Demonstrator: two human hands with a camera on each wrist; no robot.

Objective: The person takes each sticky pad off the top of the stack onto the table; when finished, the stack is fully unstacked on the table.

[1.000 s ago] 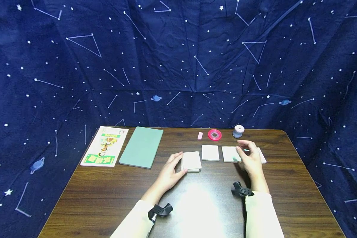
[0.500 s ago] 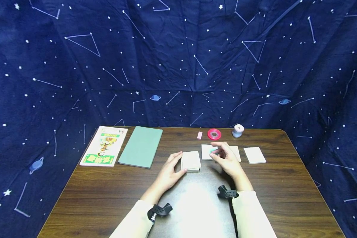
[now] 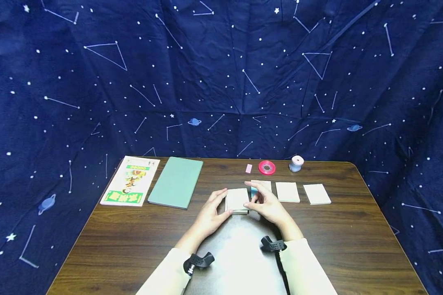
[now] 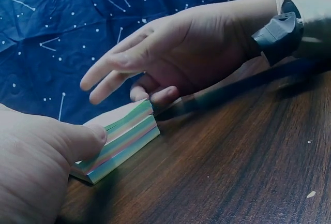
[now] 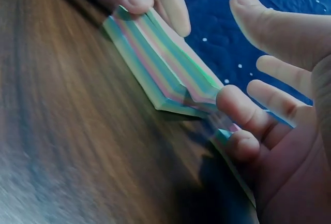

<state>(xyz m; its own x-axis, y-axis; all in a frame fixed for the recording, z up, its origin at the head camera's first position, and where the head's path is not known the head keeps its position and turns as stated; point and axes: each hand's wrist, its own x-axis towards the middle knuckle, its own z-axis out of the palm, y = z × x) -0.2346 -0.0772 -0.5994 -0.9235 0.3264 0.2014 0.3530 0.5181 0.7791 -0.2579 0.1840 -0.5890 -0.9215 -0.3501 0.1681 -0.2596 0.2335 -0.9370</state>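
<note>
One left hand [image 3: 208, 216] has its grip narrowed to the width of a sticky-note stack [image 3: 237, 199], pinching its side on the counter [image 3: 133, 246]. Right hand's [image 3: 268, 206] grip: spread, nothing held that we see, lower fingertips at the stack's corner. We judge an uneven push there could skew the overhanging upper pad. Farther off, three note pads [image 3: 288, 192].

We see the left grip [image 3: 210, 214] hide part of the note stack [image 3: 237, 199], the right grip [image 3: 270, 207] mask part of the white pad [image 3: 266, 185] behind it, and the surface's [image 3: 354, 246] near edge cut off.
</note>
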